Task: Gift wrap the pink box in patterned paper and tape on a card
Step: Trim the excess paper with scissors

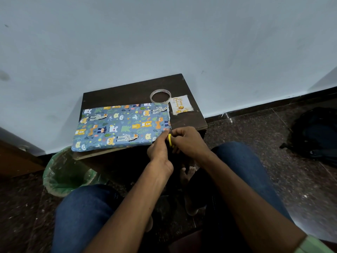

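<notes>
both hands, left hand (159,149) and right hand (186,141), pinch yellow scissors (170,140) at the wrapped box (121,125) on the table's (127,92) near right corner; a slip might tear the paper.

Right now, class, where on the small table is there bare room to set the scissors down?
Bare dark tabletop lies behind the wrapped box, left of the tape roll. The right side is crowded: tape roll, birthday card, and both hands at the box's near right corner.

Small dark wooden table (127,92) is standing against my pale blue wall (164,33); speckled dark stone floor (300,179) is gleaming underneath.
</notes>
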Demonstrator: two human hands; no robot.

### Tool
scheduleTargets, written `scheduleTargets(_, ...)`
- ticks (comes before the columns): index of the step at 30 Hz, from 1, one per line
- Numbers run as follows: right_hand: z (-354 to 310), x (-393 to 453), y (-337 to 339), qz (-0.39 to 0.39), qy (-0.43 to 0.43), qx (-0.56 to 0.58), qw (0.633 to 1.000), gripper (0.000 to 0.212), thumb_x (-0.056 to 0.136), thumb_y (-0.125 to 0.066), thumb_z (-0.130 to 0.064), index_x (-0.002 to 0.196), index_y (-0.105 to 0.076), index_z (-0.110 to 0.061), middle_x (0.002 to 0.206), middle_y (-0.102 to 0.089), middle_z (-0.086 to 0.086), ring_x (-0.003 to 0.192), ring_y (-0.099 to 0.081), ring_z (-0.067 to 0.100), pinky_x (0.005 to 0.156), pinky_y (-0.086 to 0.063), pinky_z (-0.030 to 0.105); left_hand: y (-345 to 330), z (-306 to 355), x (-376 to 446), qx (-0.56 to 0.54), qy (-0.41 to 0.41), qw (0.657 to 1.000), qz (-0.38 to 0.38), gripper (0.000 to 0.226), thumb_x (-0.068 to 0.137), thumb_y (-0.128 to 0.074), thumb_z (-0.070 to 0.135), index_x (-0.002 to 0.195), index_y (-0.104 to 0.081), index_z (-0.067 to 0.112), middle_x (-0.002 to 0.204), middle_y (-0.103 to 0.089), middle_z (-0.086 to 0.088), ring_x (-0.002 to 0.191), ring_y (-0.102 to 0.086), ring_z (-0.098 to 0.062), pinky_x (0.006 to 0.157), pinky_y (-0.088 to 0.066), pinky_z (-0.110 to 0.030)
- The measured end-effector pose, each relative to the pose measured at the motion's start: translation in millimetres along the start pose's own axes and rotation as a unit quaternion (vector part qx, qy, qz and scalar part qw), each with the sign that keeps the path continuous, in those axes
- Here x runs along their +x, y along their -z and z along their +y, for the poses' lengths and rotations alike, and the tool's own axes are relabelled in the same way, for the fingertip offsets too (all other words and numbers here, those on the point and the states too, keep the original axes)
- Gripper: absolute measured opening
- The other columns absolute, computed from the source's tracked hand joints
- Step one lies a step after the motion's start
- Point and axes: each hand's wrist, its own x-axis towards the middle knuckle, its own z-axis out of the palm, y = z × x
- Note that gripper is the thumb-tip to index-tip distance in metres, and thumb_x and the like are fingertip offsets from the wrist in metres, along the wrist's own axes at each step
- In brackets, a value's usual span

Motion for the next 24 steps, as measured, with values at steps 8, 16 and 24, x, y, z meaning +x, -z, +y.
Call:
scheduleTargets(8,0.1,1.6,-1.0,0.002,0.002,0.0,1.0,0.018,0.087,-0.063,-0.012,0.081,-0.079,-0.015,0.071,-0.076,0.007,0.059,-0.071,0.016,0.062,-0.061,0.032,0.7,-0.5,1.3,-0.004,0.0,1.0,-0.005,0.037,0.083,-0.088,0.025,0.111,-0.079,0.003,0.111,-0.078,-0.021,0.082,-0.072,-0.034,0.07,-0.062,-0.041)
scheduleTargets(16,-0.6,2.7,-1.1,0.001,0.002,0.006,1.0,0.018,0.088,-0.063,-0.01,0.082,-0.079,-0.013,0.072,-0.076,0.008,0.058,-0.07,0.015,0.06,-0.059,0.028,1.6,0.0,2.5,-0.006,0.004,1.0,-0.003,0.038,0.082,-0.089,0.025,0.111,-0.079,0.003,0.111,-0.078,-0.022,0.081,-0.072,-0.035,0.072,-0.062,-0.042)
scheduleTargets(24,0.7,4.6,-0.3,-0.003,0.007,0.0,1.0,0.019,0.088,-0.062,-0.006,0.083,-0.079,-0.011,0.071,-0.075,0.01,0.057,-0.069,0.015,0.062,-0.06,0.03,1.5,-1.5,5.5,-0.008,0.003,1.0,-0.003,0.039,0.081,-0.088,0.025,0.111,-0.079,0.001,0.105,-0.078,-0.023,0.066,-0.068,-0.03,0.063,-0.06,-0.035)
